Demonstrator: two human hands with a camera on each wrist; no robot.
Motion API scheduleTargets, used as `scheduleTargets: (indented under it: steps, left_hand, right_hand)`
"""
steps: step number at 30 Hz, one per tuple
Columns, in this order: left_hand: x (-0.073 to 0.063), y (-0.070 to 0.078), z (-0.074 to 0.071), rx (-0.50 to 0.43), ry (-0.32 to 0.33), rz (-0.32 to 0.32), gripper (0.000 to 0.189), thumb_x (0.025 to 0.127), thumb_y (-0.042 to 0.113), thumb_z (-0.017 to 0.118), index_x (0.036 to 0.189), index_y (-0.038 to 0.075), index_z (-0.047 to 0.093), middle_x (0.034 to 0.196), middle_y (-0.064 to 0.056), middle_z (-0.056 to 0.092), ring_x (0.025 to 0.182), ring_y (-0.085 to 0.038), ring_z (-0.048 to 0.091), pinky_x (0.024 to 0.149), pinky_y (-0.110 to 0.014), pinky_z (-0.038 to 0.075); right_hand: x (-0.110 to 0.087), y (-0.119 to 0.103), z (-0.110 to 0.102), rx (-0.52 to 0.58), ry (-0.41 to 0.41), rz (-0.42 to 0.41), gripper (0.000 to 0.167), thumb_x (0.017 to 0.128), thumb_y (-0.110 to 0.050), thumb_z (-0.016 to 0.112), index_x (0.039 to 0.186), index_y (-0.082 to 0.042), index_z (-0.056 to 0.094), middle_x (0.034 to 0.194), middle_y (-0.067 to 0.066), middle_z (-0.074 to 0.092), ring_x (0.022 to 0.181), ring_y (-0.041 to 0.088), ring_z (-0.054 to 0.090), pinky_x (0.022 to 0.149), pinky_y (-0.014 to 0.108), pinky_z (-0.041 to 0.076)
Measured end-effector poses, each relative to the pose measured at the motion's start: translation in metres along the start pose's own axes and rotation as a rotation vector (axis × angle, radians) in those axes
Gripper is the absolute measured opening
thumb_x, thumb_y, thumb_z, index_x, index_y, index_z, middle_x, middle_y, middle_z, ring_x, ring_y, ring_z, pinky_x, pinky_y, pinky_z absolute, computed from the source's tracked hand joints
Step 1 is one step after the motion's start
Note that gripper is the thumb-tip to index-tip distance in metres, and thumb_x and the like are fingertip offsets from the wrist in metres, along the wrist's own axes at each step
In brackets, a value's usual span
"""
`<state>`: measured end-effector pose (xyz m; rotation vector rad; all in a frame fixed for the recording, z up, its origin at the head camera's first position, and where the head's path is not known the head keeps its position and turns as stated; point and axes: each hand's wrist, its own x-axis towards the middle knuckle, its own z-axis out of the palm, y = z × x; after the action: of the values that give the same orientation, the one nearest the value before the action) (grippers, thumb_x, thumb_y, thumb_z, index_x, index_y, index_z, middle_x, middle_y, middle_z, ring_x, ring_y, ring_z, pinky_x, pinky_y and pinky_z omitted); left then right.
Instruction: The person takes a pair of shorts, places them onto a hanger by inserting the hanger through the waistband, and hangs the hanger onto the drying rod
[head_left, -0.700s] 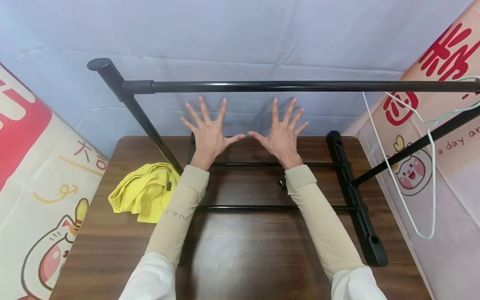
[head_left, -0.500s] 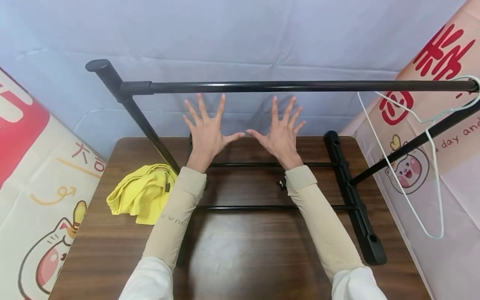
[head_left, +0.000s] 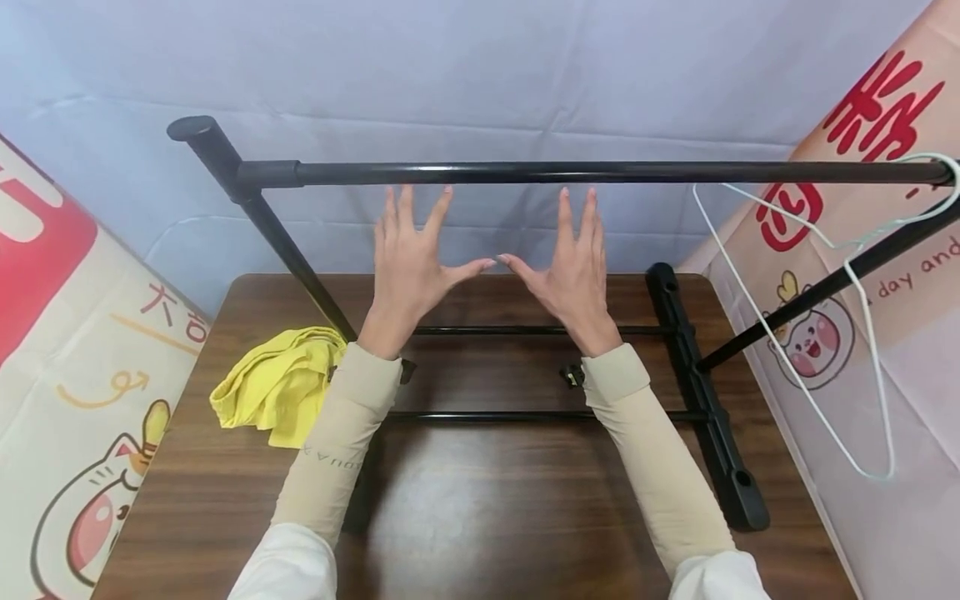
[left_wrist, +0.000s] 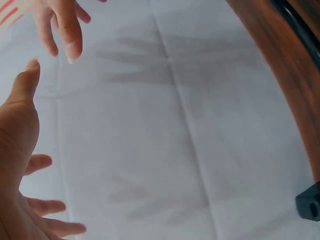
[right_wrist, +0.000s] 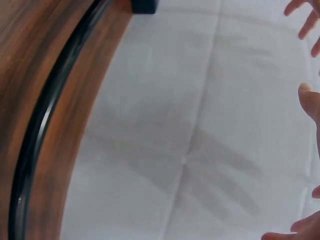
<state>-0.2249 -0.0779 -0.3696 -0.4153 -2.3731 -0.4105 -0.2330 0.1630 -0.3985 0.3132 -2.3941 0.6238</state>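
Observation:
In the head view my left hand (head_left: 408,267) and right hand (head_left: 576,271) reach forward with fingers extended, palms away, holding nothing. Their thumbs point at each other and nearly meet in this view. Fingertips of both overlap the lower edge of the black top rail (head_left: 480,172) of a garment rack. A crumpled yellow cloth garment (head_left: 277,383) lies on the table left of my left forearm. From the rack's right side hangs a pale wire hanger (head_left: 795,375). The left wrist view shows the left hand (left_wrist: 20,140) with the other hand's fingers above it.
The rack's black base foot (head_left: 708,400) and two lower crossbars (head_left: 487,416) rest on the brown wooden table (head_left: 480,517). A slanted upright (head_left: 288,246) rises at left. A pale cloth backdrop (head_left: 480,75) stands behind, with printed cartoon sheets at both sides.
My fingers were spread wide and have drawn closer together on both hands. Both wrists have shifted slightly outward. The hanger appears a little swung, and the view has shifted slightly.

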Motion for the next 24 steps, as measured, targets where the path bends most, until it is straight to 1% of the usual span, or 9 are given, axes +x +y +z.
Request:
scheduleTargets:
  steps: [2, 5, 7, 10, 13, 16, 18, 20, 24]
  left_hand:
    - [0.000, 0.001, -0.006, -0.033, 0.017, 0.001, 0.105, 0.071, 0.072, 0.086, 0.154, 0.018, 0.052, 0.158, -0.032, 0.044, 0.147, -0.056, 0.043, 0.110, -0.070, 0.046]
    - [-0.003, 0.001, -0.015, -0.060, 0.010, -0.010, 0.101, 0.071, 0.073, 0.086, 0.147, 0.013, 0.057, 0.157, -0.029, 0.047, 0.143, -0.052, 0.050, 0.108, -0.064, 0.051]
    - [-0.006, 0.002, -0.021, -0.083, -0.010, -0.027, 0.100, 0.070, 0.073, 0.087, 0.144, 0.011, 0.059, 0.155, -0.027, 0.049, 0.140, -0.049, 0.053, 0.101, -0.060, 0.057]
    - [-0.011, 0.003, -0.031, -0.106, -0.035, -0.052, 0.099, 0.068, 0.073, 0.087, 0.141, 0.011, 0.061, 0.152, -0.023, 0.053, 0.136, -0.045, 0.056, 0.088, -0.056, 0.062]
    - [-0.016, 0.005, -0.040, -0.106, -0.024, -0.045, 0.094, 0.069, 0.072, 0.087, 0.136, 0.011, 0.063, 0.148, -0.021, 0.056, 0.131, -0.043, 0.059, 0.078, -0.054, 0.062]
    - [-0.022, 0.006, -0.049, -0.107, 0.013, -0.017, 0.089, 0.069, 0.071, 0.088, 0.131, 0.011, 0.066, 0.144, -0.019, 0.060, 0.125, -0.041, 0.063, 0.075, -0.054, 0.062]
    - [-0.024, 0.007, -0.057, -0.125, 0.021, -0.011, 0.088, 0.068, 0.069, 0.089, 0.130, 0.011, 0.067, 0.141, -0.019, 0.061, 0.123, -0.040, 0.064, 0.077, -0.054, 0.061]
    - [-0.026, 0.006, -0.065, -0.153, 0.009, -0.006, 0.087, 0.069, 0.068, 0.090, 0.130, 0.011, 0.068, 0.140, -0.018, 0.062, 0.121, -0.039, 0.065, 0.080, -0.053, 0.061]
    - [-0.030, 0.003, -0.081, -0.213, -0.056, -0.003, 0.087, 0.070, 0.064, 0.091, 0.134, 0.010, 0.068, 0.140, -0.018, 0.062, 0.121, -0.038, 0.066, 0.087, -0.053, 0.060]
  right_hand:
    - [0.000, -0.004, -0.004, 0.005, 0.036, -0.027, 0.117, 0.081, -0.062, 0.085, 0.166, -0.006, 0.027, 0.168, 0.034, 0.024, 0.152, 0.053, 0.035, 0.119, 0.068, 0.038]
    - [0.000, -0.012, -0.011, 0.034, 0.094, -0.060, 0.109, 0.081, -0.059, 0.086, 0.159, 0.000, 0.039, 0.159, 0.032, 0.041, 0.143, 0.049, 0.047, 0.115, 0.062, 0.045]
    - [-0.001, -0.017, -0.014, 0.065, 0.125, -0.077, 0.103, 0.081, -0.056, 0.087, 0.154, 0.003, 0.045, 0.151, 0.030, 0.048, 0.136, 0.045, 0.053, 0.112, 0.057, 0.049]
    - [-0.004, -0.024, -0.020, 0.115, 0.162, -0.100, 0.094, 0.081, -0.052, 0.088, 0.146, 0.004, 0.052, 0.141, 0.027, 0.054, 0.129, 0.041, 0.056, 0.108, 0.053, 0.051]
    - [-0.007, -0.031, -0.023, 0.153, 0.182, -0.121, 0.087, 0.080, -0.047, 0.091, 0.142, 0.003, 0.055, 0.137, 0.026, 0.056, 0.127, 0.039, 0.057, 0.106, 0.052, 0.053]
    - [-0.010, -0.039, -0.027, 0.192, 0.189, -0.137, 0.084, 0.077, -0.043, 0.094, 0.137, 0.003, 0.058, 0.135, 0.025, 0.057, 0.126, 0.038, 0.059, 0.102, 0.051, 0.054]
    - [-0.012, -0.045, -0.030, 0.223, 0.186, -0.143, 0.082, 0.076, -0.042, 0.095, 0.135, 0.004, 0.059, 0.133, 0.025, 0.057, 0.125, 0.038, 0.060, 0.100, 0.051, 0.054]
    - [-0.014, -0.051, -0.032, 0.256, 0.180, -0.146, 0.080, 0.076, -0.040, 0.095, 0.133, 0.003, 0.060, 0.132, 0.024, 0.058, 0.122, 0.038, 0.061, 0.097, 0.051, 0.055]
    - [-0.019, -0.063, -0.035, 0.312, 0.159, -0.162, 0.077, 0.077, -0.038, 0.094, 0.133, 0.002, 0.061, 0.131, 0.023, 0.059, 0.115, 0.036, 0.062, 0.092, 0.047, 0.055]
